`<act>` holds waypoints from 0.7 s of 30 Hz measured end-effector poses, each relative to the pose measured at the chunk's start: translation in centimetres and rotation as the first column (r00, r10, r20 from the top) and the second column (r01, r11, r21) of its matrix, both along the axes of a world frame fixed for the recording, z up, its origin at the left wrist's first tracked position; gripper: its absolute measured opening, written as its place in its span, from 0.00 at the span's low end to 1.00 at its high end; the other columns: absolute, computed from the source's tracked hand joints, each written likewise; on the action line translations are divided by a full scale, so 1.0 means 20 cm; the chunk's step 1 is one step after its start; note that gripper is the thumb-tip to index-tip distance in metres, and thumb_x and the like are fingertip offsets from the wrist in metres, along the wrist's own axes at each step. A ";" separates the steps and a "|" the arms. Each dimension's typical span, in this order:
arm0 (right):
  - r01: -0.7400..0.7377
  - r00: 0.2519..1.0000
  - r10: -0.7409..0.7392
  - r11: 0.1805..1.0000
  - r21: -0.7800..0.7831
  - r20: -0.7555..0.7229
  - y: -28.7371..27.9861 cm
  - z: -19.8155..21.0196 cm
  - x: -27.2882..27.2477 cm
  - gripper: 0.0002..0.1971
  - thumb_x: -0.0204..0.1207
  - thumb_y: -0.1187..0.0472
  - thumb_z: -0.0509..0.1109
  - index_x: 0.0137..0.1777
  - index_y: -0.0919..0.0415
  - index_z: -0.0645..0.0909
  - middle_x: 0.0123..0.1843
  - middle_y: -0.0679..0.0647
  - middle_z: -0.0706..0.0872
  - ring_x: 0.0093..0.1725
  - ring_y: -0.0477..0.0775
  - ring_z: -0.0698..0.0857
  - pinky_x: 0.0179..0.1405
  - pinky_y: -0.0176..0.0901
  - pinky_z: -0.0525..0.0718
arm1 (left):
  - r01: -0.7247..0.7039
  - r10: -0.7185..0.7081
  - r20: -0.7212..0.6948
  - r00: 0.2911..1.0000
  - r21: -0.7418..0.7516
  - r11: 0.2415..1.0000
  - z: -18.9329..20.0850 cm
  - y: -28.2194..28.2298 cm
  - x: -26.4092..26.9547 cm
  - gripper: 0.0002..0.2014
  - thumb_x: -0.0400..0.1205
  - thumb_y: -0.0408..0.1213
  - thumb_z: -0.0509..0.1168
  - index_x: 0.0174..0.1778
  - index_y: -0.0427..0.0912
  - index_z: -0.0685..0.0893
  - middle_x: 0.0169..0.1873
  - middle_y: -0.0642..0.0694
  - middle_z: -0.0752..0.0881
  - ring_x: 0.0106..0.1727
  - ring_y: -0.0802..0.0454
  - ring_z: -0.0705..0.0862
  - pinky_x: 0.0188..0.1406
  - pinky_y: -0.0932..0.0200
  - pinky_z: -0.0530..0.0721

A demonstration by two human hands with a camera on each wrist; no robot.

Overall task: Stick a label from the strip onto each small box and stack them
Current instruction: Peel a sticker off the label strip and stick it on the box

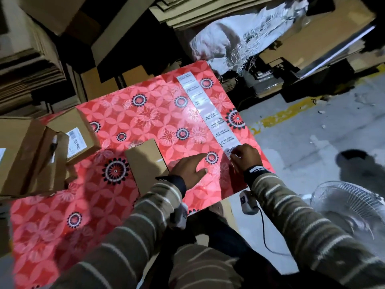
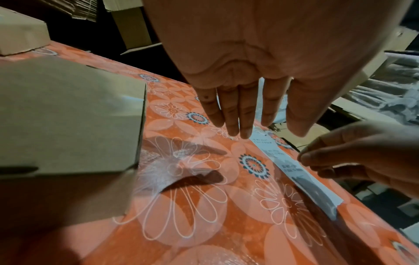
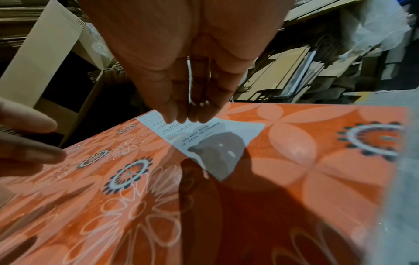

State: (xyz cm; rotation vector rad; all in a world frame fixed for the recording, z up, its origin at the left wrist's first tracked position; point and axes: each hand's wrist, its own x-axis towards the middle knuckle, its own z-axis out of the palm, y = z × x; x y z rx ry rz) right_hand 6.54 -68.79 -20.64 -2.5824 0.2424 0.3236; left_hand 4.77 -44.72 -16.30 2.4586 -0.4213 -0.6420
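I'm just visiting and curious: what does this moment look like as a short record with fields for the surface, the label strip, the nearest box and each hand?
surface: table under a red floral cover
label strip: label strip lies along the table's right side, printed with seal warnings
nearest box: plain small box, closed, no label visible on it
left hand: left hand open, fingers straight over the table beside the box
right hand: right hand with fingertips picking at the strip's near end
other boxes: larger boxes at the table's left
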 end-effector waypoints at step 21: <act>-0.231 0.973 0.230 0.973 -0.024 -0.027 0.02 -0.15 0.30 0.09 0.69 0.62 0.75 0.45 0.67 0.82 0.48 0.67 0.82 0.51 0.68 0.81 0.51 0.51 0.77 | 0.022 -0.024 -0.064 0.998 -0.033 0.999 -0.24 -0.43 -0.03 0.33 0.83 0.38 0.66 0.84 0.37 0.64 0.86 0.38 0.54 0.87 0.41 0.52 0.83 0.59 0.46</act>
